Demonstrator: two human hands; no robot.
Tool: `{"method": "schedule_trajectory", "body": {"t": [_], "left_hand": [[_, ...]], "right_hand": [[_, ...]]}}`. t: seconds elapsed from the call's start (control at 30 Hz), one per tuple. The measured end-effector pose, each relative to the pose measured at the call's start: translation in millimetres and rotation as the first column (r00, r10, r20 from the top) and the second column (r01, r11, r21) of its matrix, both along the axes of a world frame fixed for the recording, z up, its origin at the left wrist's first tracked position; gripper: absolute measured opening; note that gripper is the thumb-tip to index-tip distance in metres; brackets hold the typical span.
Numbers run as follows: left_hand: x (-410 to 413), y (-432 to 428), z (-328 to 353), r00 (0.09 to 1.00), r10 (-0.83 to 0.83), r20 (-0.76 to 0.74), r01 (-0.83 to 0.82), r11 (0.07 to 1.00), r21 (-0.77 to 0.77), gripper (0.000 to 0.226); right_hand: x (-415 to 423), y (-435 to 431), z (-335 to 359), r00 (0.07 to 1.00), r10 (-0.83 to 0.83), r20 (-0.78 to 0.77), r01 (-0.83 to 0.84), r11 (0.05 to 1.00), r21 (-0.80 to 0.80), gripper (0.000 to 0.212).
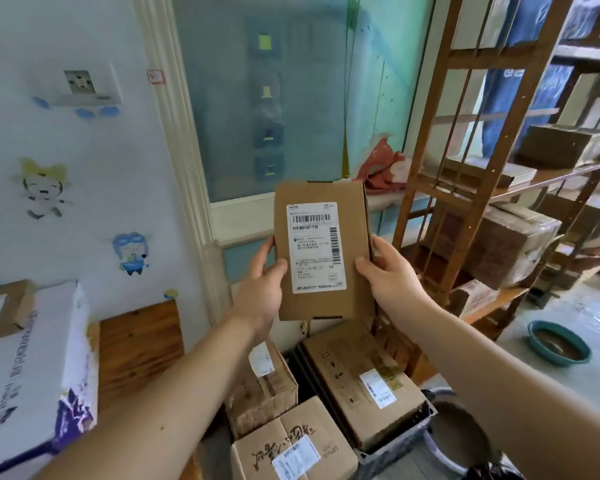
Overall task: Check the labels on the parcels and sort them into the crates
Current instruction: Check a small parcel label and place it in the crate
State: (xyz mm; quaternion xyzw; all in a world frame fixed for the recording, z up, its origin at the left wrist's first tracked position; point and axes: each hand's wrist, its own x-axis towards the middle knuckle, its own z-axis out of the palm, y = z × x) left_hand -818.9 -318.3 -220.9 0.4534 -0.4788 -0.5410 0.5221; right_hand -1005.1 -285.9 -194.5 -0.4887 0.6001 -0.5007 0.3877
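Both hands hold the flat parcel (323, 251) upright at chest height, long axis vertical, label (316, 247) facing the camera — left hand (262, 289) and right hand (392, 275) each clasping an edge — directly above the boxed parcels (361, 379) below.

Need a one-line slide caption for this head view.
Left hand and right hand hold a flat cardboard parcel upright, shipping label facing the camera, above other labelled parcels.

Flat brown parcel (324, 251), centre frame: upright, white label (316, 247) facing camera. Labelled parcels (361, 379) lower centre, possibly inside a dark crate (400, 436).
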Motion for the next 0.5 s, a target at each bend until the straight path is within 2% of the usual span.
{"method": "schedule_trajectory", "body": {"t": [0.07, 0.17, 0.37, 0.5], "left_hand": [[-14, -4, 3, 1.000, 0.019, -0.022, -0.019, 1.000, -0.002, 0.046], [-38, -6, -3, 0.997, 0.051, -0.060, -0.049, 0.998, 0.025, 0.045], [-37, -5, -11, 0.981, 0.161, 0.109, -0.164, 0.986, 0.021, 0.043], [-24, -10, -16, 0.981, 0.167, 0.098, -0.171, 0.985, 0.036, 0.044]], "right_hand": [[-15, -10, 5, 1.000, 0.017, -0.006, -0.017, 1.000, -0.015, 0.030], [-39, -20, 1, 0.998, 0.062, -0.010, -0.062, 0.998, 0.001, 0.035], [-41, -36, -12, 0.992, 0.123, -0.014, -0.122, 0.991, 0.053, 0.044], [-29, -42, -20, 0.988, 0.155, -0.003, -0.154, 0.986, 0.065, 0.045]]}}
